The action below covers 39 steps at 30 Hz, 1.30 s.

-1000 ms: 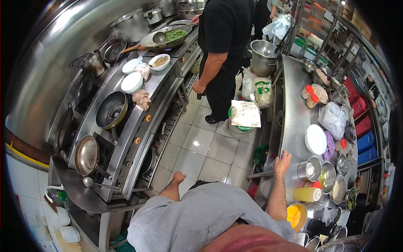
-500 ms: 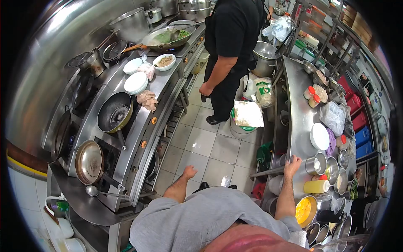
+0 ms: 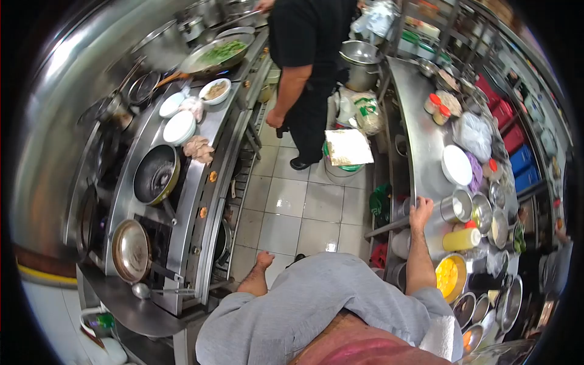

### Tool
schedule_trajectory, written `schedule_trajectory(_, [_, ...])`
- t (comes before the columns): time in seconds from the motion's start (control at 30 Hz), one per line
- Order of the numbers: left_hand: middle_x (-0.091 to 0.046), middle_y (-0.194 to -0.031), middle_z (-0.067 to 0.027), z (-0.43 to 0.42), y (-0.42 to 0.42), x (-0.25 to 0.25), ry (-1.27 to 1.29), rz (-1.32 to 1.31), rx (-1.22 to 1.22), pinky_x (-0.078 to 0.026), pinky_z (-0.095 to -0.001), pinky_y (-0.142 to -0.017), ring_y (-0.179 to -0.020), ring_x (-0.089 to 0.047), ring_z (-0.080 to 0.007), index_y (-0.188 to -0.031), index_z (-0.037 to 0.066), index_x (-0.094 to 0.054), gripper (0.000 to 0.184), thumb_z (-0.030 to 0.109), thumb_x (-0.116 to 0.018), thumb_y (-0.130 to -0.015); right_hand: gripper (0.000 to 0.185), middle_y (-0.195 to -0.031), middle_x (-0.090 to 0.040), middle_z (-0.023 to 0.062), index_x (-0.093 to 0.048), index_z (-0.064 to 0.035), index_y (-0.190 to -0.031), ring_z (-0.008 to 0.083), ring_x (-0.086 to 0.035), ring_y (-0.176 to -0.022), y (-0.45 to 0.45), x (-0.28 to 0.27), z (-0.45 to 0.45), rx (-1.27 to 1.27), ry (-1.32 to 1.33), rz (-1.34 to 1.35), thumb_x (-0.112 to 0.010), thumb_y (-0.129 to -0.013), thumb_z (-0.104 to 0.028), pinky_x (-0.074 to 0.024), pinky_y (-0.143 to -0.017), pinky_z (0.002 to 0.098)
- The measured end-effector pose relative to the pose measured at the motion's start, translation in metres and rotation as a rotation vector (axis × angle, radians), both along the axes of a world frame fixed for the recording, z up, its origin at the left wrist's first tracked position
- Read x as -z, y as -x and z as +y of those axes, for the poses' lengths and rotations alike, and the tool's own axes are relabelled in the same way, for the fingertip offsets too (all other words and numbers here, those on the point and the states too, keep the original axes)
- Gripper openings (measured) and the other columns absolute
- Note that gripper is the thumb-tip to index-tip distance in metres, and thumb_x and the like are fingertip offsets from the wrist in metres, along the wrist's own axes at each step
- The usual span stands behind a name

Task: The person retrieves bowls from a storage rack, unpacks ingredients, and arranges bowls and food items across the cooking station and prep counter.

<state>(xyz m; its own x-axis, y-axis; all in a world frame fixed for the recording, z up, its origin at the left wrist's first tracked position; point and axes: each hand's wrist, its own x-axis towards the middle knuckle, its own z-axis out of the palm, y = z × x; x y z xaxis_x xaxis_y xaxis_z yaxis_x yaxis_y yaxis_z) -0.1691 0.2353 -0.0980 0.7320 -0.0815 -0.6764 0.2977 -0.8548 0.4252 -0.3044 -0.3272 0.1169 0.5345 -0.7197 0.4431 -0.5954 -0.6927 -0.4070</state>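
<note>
My left hand hangs low over the tiled floor, fingers loosely curled, with nothing visible in it. On the other side, my right hand is bent around the edge of a steel counter. Close to it on the counter are a steel pot with something white inside and a yellow squeeze bottle lying on its side. Nearer my right forearm is a bowl of yellow liquid. White tubs stand below the counter edge.
A co-worker in black stands ahead by the stove, near a wok of greens. A lidded bucket narrows the aisle. Along the left stove are a dark frying pan, a steel pan and a ladle.
My viewpoint has shifted, while my right hand stays at the counter edge and my left stays low. The co-worker's far hand now shows beyond the wok, and the ladle has left the greens.
</note>
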Motion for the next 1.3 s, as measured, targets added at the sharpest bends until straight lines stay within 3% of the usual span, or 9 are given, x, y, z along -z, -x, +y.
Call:
schedule_trajectory(0.17, [-0.056,-0.106,-0.0188,-0.040,-0.028,0.020,0.146,0.001,0.136,-0.041,-0.0331,-0.087,-0.100,-0.054,-0.0281,-0.110,-0.003,-0.052,0.051,0.028,-0.063,-0.070,0.038,-0.096,-0.048,0.0183,-0.055,-0.0034,-0.094,0.0352,-0.046,-0.091,0.003,0.006,0.002,-0.058,0.053,-0.172,-0.060,-0.057,-0.010,-0.0384,-0.078,0.0425])
schedule_trajectory(0.33, [-0.058,-0.099,-0.0156,-0.071,-0.034,-0.039,0.329,-0.003,0.087,-0.045,-0.0302,-0.052,-0.073,-0.057,-0.0204,-0.116,-0.005,-0.044,0.050,0.020,-0.061,-0.076,0.031,-0.095,-0.047,0.0144,-0.055,-0.0059,-0.087,0.0323,-0.045,-0.092,0.009,0.006,0.004,0.022,-0.094,-0.160,-0.058,-0.057,0.000,-0.0402,-0.077,0.0398])
schedule_trajectory(0.57, [-0.057,-0.090,-0.0117,-0.071,-0.025,-0.056,0.330,0.067,0.018,-0.041,-0.0298,-0.048,-0.067,-0.053,-0.0174,-0.112,-0.003,-0.046,0.043,0.018,-0.061,-0.077,0.029,-0.097,-0.044,0.0106,-0.057,-0.0073,-0.092,0.0284,-0.042,-0.098,0.014,-0.010,0.017,0.069,-0.167,-0.122,-0.060,-0.064,-0.002,-0.0364,-0.083,0.0392])
schedule_trajectory(0.67, [-0.056,-0.086,-0.0101,-0.072,-0.022,-0.061,0.319,0.069,0.004,-0.039,-0.0295,-0.046,-0.064,-0.051,-0.0162,-0.110,-0.003,-0.047,0.041,0.017,-0.060,-0.077,0.022,-0.088,-0.049,0.0098,-0.058,-0.0071,-0.089,0.0253,-0.048,-0.087,0.013,-0.020,0.034,0.122,-0.160,-0.286,-0.060,-0.067,-0.004,-0.0399,-0.076,0.0356])
schedule_trajectory(0.73, [-0.056,-0.084,-0.0090,-0.072,-0.019,-0.065,0.303,0.072,-0.013,-0.038,-0.0294,-0.045,-0.062,-0.050,-0.0153,-0.108,-0.003,-0.047,0.039,0.017,-0.060,-0.077,0.013,-0.075,-0.052,0.0081,-0.057,-0.0057,-0.082,0.0225,-0.050,-0.070,0.023,-0.078,0.058,0.177,-0.274,-0.744,-0.058,-0.069,-0.004,-0.0410,-0.064,0.0309])
schedule_trajectory(0.9, [-0.055,-0.079,-0.0068,-0.038,-0.028,-0.016,0.264,0.121,-0.011,-0.036,-0.0289,-0.042,-0.058,-0.047,-0.0135,-0.106,-0.002,-0.048,0.035,0.016,-0.060,-0.078,0.006,-0.073,-0.051,0.0052,-0.051,-0.0020,-0.078,0.0154,-0.047,-0.066,0.115,-0.185,0.023,0.550,0.266,-1.244,-0.055,-0.076,-0.007,-0.0386,-0.062,0.0253])
schedule_trajectory(1.1, [-0.053,-0.082,-0.0074,-0.025,-0.035,0.006,0.267,0.218,0.071,-0.038,-0.0295,-0.045,-0.061,-0.047,-0.0149,-0.108,-0.001,-0.047,0.035,0.017,-0.058,-0.079,0.053,-0.105,-0.054,0.0166,-0.053,-0.0033,-0.100,0.0265,-0.047,-0.106,0.198,-0.153,-0.075,1.438,-0.300,-0.287,-0.070,-0.063,-0.036,-0.0408,-0.083,0.0382])
schedule_trajectory(1.23, [-0.053,-0.087,-0.0084,-0.053,-0.033,-0.035,0.222,0.137,0.053,-0.041,-0.0312,-0.050,-0.069,-0.049,-0.0170,-0.110,0.000,-0.046,0.037,0.018,-0.057,-0.080,0.053,-0.113,-0.046,0.0234,-0.047,-0.0065,-0.109,0.0348,-0.046,-0.106,0.210,-0.129,-0.098,1.361,-0.425,-0.225,-0.068,-0.065,-0.028,-0.0400,-0.088,0.0385])
schedule_trajectory(1.3, [-0.053,-0.090,-0.0089,-0.069,-0.029,-0.061,0.193,0.095,0.053,-0.043,-0.0320,-0.053,-0.073,-0.051,-0.0180,-0.111,0.001,-0.045,0.038,0.019,-0.057,-0.080,0.036,-0.104,-0.053,0.0225,-0.053,-0.0086,-0.101,0.0354,-0.052,-0.097,0.223,-0.112,-0.114,1.146,-0.409,-0.232,-0.061,-0.069,-0.020,-0.0439,-0.081,0.0395])
